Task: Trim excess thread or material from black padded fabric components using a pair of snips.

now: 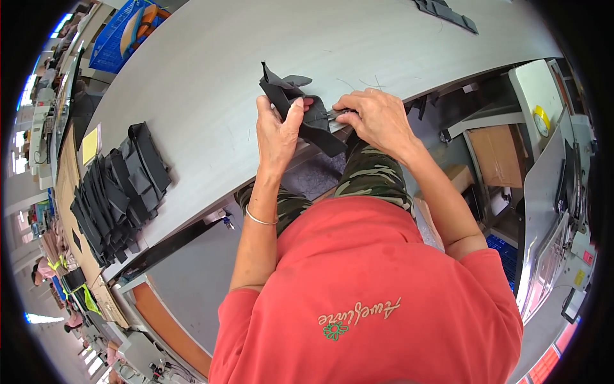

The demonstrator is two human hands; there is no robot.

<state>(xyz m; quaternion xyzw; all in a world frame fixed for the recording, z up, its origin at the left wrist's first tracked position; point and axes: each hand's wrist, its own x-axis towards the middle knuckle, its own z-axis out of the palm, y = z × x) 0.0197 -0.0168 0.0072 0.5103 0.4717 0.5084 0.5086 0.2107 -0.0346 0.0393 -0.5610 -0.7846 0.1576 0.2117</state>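
My left hand [279,134] grips a folded dark grey fabric piece [314,133] at the table's near edge, with the thumb on top of it. Part of the cloth stands up past the fingers, and its lower end hangs toward my lap. Just right of it, my right hand [376,120] is closed around a small metal tool that looks like thread snips [334,114]. The tool's tip meets the fabric's edge. Most of the tool is hidden by my fingers, so I cannot tell whether its blades are apart.
The pale table [204,83] bears a row of stacked dark fabric pieces [118,192] at left, beside a yellow paper pad [91,146]. Another dark piece [446,14] lies at far right. Beyond the left edge is a blue crate [114,41]. A cardboard box [495,157] sits at right.
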